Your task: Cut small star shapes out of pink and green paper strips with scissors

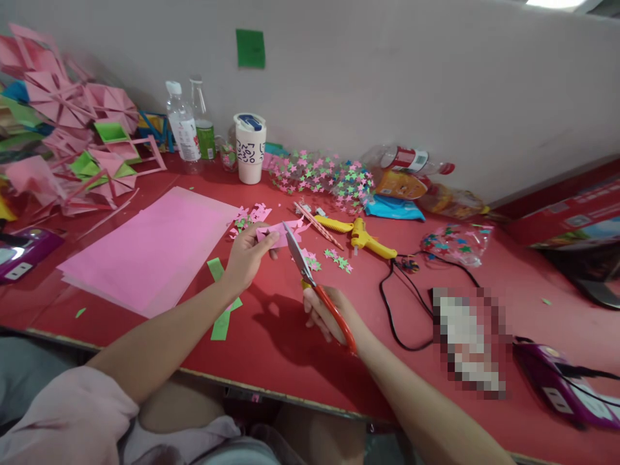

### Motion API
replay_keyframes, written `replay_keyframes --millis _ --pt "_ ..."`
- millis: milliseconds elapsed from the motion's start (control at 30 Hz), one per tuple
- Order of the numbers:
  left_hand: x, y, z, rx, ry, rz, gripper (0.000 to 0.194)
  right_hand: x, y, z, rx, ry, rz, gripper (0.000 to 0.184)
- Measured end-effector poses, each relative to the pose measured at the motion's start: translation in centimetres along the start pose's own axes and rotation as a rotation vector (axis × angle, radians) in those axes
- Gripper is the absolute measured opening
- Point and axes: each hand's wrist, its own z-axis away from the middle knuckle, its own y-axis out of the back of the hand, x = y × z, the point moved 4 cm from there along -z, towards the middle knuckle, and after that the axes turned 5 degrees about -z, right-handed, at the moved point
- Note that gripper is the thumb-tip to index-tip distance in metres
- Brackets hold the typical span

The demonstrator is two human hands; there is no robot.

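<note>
Pinched in my left hand [249, 257] is a small strip of pink paper [272, 234] with a jagged, cut right end. My right hand [332, 313] grips a pair of scissors [334, 314] with red handles, its blades pointing up and left to the paper's edge. The blades look close together. Beyond my left hand lies a pile of small pink and green paper cutouts [252, 216]. Green star cutouts [338, 259] are scattered just past the scissors. Under my left wrist, green paper strips [220, 323] lie on the red table [285, 368].
Large pink sheets [155, 252] lie at left, below folded paper shapes [62, 116]. Along the wall stand bottles [183, 132], a white cup [250, 152] and a star-covered clear bottle [322, 177]. A yellow glue gun [371, 240] trails a black cord [387, 310] at right.
</note>
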Motion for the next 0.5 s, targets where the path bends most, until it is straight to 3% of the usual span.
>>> replay_keyframes --millis 300,433,500 --pt "0.54 0.37 -0.42 -0.002 0.006 -0.018 0.021 -0.11 0.21 -0.05 0.016 -0.037 0.026 0.044" --pt "0.27 0.38 -0.60 0.010 0.149 0.162 0.023 -0.29 0.16 0.06 0.049 -0.041 0.032 0.041" --pt "-0.03 -0.30 -0.25 -0.061 0.251 0.272 0.022 -0.35 0.01 0.09 0.053 -0.014 0.011 0.041"
